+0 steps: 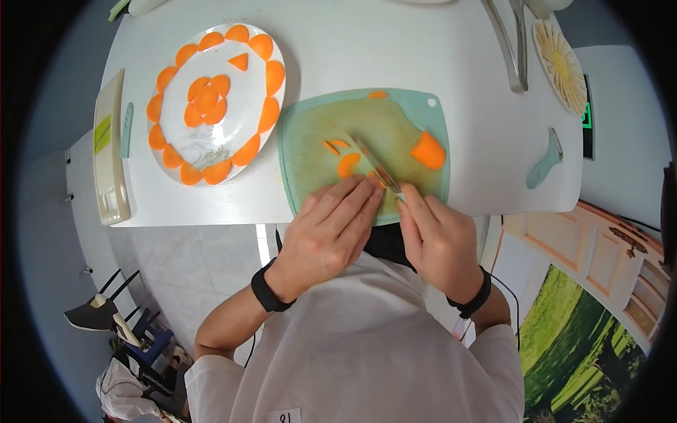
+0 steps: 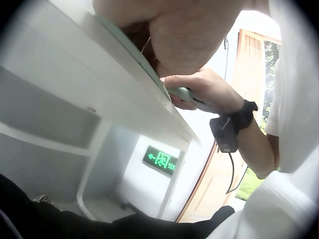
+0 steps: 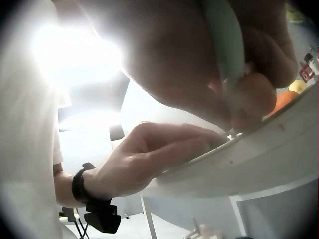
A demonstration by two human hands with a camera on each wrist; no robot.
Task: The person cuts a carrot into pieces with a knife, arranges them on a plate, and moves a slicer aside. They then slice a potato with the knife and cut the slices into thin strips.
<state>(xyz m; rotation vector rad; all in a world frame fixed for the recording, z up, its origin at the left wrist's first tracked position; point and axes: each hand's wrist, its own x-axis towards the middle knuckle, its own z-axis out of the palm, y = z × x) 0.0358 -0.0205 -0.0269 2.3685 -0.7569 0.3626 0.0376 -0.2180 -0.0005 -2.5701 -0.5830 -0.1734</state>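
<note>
My right hand [image 1: 441, 240] grips a knife [image 1: 376, 163] by its pale green handle, which shows close up in the right wrist view. The blade slants away to the left over the green cutting board [image 1: 310, 127]. Close beside the blade, my left hand [image 1: 328, 229] presses its fairly straight, joined fingers down on a small carrot piece [image 1: 376, 179], mostly hidden under the fingertips. Left of the blade lie a curved carrot slice [image 1: 348, 165] and thin carrot slivers [image 1: 331, 146]. A thick carrot chunk [image 1: 429, 151] sits at the board's right.
A white plate [image 1: 243, 84] with carrot slices in a ring and a flower shape stands at the left. Beside it are a light green tool [image 1: 127, 130] and a long cream box [image 1: 109, 183]. Tongs [image 1: 511, 42], a peeler [image 1: 545, 162] and a dish of pale strips [image 1: 560, 67] lie right.
</note>
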